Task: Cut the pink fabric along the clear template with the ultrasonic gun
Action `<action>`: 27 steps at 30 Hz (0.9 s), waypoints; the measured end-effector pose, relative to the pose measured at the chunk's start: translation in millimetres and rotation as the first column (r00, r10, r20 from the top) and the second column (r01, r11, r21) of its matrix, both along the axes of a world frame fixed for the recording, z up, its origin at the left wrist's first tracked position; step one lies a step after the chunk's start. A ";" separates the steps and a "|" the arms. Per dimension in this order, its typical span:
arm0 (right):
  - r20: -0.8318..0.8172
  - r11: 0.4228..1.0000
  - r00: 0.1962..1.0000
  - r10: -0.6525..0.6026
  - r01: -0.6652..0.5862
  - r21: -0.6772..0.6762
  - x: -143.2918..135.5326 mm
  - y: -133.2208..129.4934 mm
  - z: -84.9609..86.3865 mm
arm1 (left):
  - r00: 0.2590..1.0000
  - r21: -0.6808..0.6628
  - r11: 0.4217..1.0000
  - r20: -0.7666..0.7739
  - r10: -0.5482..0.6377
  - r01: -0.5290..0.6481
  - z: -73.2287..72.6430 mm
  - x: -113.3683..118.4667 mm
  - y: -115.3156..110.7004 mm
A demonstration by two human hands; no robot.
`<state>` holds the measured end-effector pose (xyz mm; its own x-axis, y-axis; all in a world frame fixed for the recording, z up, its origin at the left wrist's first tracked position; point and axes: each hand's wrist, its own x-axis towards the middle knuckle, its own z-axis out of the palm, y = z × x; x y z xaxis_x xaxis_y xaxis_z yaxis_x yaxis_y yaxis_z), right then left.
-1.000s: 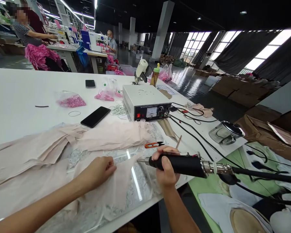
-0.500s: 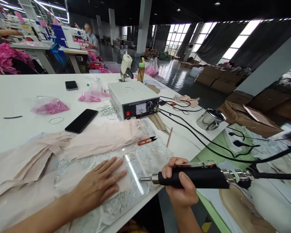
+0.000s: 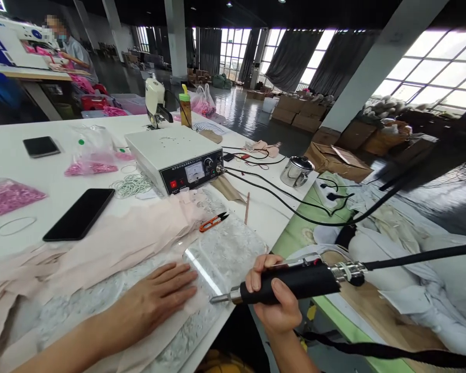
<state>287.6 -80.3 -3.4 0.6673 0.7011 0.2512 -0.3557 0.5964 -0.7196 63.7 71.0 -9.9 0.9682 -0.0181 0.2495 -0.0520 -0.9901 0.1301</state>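
Note:
My left hand [image 3: 159,295] lies flat on thin pale pink fabric [image 3: 135,228], its fingers stretched out towards the fabric's right edge. Under the fabric is a grey marbled sheet [image 3: 233,243] with a shiny clear surface. In my right hand [image 3: 277,311] is a black handheld welding tool [image 3: 291,282], gripped around its body with a lever along the top. Its metal tip points left, just right of my left fingers and close to the fabric's edge; whether it touches cannot be made out. Orange-handled thread snips [image 3: 213,221] lie beyond both hands.
A white control box [image 3: 171,155] with a dial stands behind the fabric, its black cables [image 3: 272,192] running right. Around it are a phone [image 3: 79,215], rubber bands [image 3: 130,185], bags of pink pieces [image 3: 13,197] and a steel mug [image 3: 297,171]. The table's front edge runs under the tool.
The view has swung to the right, so things on the table sit further left. The welding tool's tip has come lower and nearer to my left fingers. My left hand stays flat on the fabric.

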 end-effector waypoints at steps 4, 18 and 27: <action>0.007 0.999 0.999 -0.047 0.047 -0.021 -3.5 -0.1 1.8 | 0.999 -0.006 1.000 0.038 0.001 0.000 -5.7 -1.4 -2.9; 0.054 1.000 0.998 -0.022 0.023 -0.020 -13.2 -1.4 3.6 | 0.979 0.051 0.979 -0.044 -0.197 0.199 16.8 0.4 -5.6; 0.056 0.998 0.997 -0.055 0.056 -0.005 -16.4 -3.7 6.0 | 0.962 -0.022 0.963 -0.043 -0.271 0.270 22.0 0.8 3.2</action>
<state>271.2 -84.0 2.6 0.6904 0.6650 0.2848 -0.2815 0.6097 -0.7410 64.5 74.3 12.0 0.9380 -0.2771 0.2083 -0.3113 -0.9377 0.1544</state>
